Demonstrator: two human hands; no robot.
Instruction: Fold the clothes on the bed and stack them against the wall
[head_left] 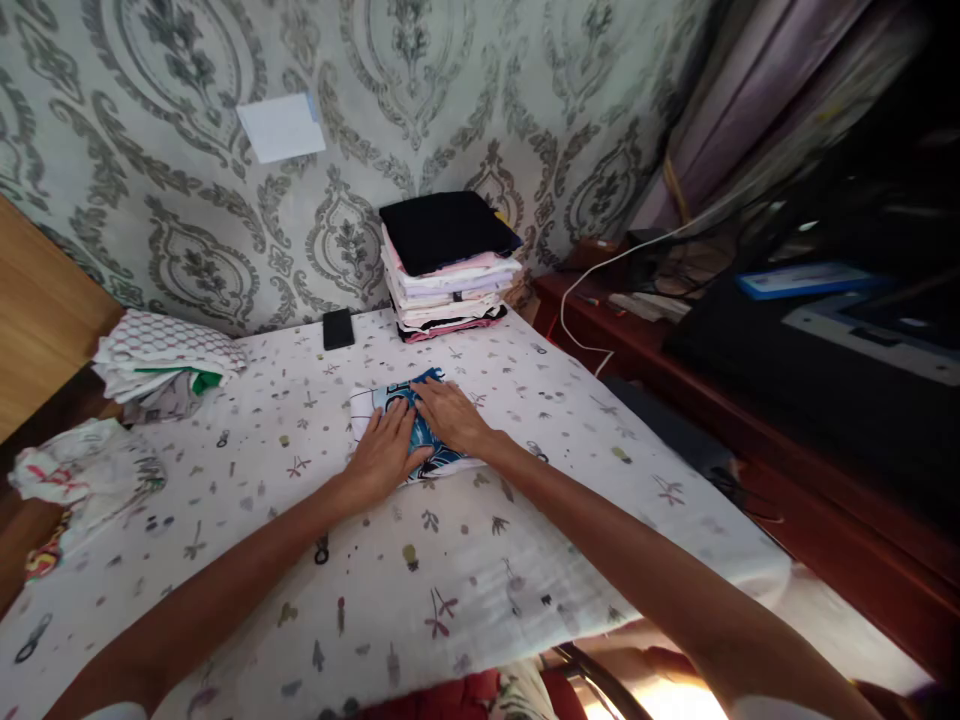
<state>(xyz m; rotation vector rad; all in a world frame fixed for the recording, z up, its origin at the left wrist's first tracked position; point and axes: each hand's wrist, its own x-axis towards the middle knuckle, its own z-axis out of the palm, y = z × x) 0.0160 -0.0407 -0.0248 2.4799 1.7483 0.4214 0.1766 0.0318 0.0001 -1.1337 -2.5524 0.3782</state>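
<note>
A folded white garment with a blue and black print [436,458] lies flat in the middle of the patterned sheet. Both hands press down on top of it. My left hand [381,450] rests on its left and front part, fingers stretched out and the thumb spread to the right. My right hand [453,412] lies flat across its right and back part, fingers pointing left. The fingertips of the two hands come close together over the print. Much of the garment is hidden under them.
A tall stack of folded clothes [450,235], black on top, stands at the back by the wall. Left of it lies a black phone [338,329]. Folded cloths [165,350] and a crumpled white cloth [90,470] sit at left. A reddish wooden cabinet [675,370] borders the right.
</note>
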